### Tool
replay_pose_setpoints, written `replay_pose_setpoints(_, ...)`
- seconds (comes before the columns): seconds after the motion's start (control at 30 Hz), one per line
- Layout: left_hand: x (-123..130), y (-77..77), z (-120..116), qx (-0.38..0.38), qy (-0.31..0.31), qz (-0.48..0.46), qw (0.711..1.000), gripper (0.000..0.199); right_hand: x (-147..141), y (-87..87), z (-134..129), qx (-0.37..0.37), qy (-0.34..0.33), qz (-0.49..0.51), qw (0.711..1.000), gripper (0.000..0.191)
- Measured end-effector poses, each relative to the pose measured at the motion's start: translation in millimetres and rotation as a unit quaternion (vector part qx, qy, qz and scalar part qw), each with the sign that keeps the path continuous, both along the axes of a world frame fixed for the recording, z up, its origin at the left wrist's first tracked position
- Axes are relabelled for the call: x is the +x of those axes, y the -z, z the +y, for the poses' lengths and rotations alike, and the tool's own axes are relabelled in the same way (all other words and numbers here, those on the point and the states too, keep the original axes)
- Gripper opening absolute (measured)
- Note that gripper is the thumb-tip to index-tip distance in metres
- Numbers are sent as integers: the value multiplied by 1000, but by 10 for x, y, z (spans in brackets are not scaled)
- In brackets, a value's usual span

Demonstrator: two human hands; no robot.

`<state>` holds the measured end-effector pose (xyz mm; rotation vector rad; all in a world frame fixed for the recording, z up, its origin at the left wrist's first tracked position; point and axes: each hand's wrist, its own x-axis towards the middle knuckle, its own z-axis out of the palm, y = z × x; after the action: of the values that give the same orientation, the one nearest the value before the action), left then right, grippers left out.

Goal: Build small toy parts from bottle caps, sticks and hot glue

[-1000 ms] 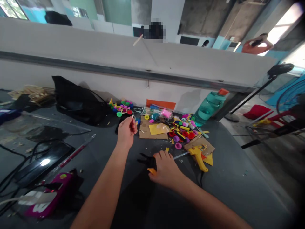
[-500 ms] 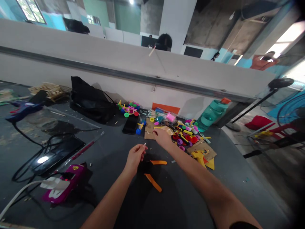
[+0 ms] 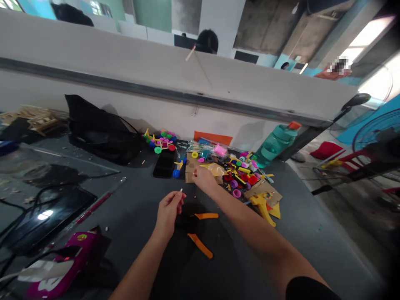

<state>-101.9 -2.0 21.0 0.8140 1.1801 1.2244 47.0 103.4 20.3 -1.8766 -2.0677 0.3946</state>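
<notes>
The left hand [image 3: 168,210] pinched a short white stick [image 3: 181,190] between thumb and finger, long axis pointing up-frame, while the right hand [image 3: 204,179], finger closure indeterminable, occupied the cardboard [image 3: 189,174] area.

This looks like a craft workshop: pliers [image 3: 206,216], a glue gun [image 3: 263,208] and plastic parts [image 3: 244,170] (brightly heaped) share a worktable [image 3: 312,225].
</notes>
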Motion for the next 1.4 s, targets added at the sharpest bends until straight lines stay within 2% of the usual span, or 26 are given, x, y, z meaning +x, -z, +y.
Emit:
replay_pose_setpoints(0.17, -32, -34, 23, -15, -6, -28, 999, 24, 519, -112, -132, -8, 34, 50, 998, 19)
replay_pose_setpoints(0.23, -5, -31, 24, -14, 4, -21, 1000, 23, 640, -126, -141, -17, 45, 63, 997, 17)
replay_pose_setpoints(0.4, 25, -22, 26, 4, 7, 27, 1000, 21, 660, -94, -97, -26, 54, 90, 994, 13)
replay_pose_setpoints(0.53, -87, -55, 73, 3, -64, -14, 998, 21, 766, -170, -156, -17, 66, 115, 991, 26)
replay_pose_setpoints(0.6, -155, -61, 113, -15, -108, -51, 993, 21, 862, -235, -308, -5, 70, 117, 991, 27)
replay_pose_setpoints(0.67, -203, -49, 153, -34, -136, -84, 986, 20, 918, -293, -579, 0, 61, 114, 992, 23)
replay_pose_setpoints(0.73, -218, -24, 184, -44, -152, -96, 983, 19, 892, -332, -949, 0, 11, 94, 996, 28)
replay_pose_setpoints(0.8, -205, 7, 204, -45, -153, -90, 983, 19, 782, -342, -1349, 18, -63, 47, 997, 40)
replay_pose_setpoints(0.87, -177, 35, 213, -43, -145, -79, 985, 19, 632, -324, -1682, -2, -146, -8, 989, 65)
replay_pose_setpoints(0.9, -160, 48, 214, -44, -140, -73, 986, 19, 561, -306, -1802, -15, -163, -28, 986, 77)
replay_pose_setpoints(0.97, -129, 68, 210, -46, -131, -59, 989, 18, 454, -264, -1939, -30, -174, -64, 982, 90)
replay_pose_setpoints(1.1, -61, 63, 178, -38, -132, -43, 990, 18, 379, -209, -1937, -27, -173, -98, 980, 89)
replay_pose_setpoints(1.23, 80, -103, 131, -7, -126, -20, 992, 16, 320, -191, -1859, -21, -175, -88, 980, 99)
replay_pose_setpoints(1.4, 329, -586, 163, 113, -90, -1, 990, 14, 316, -219, -1760, -43, -137, -10, 990, 89)
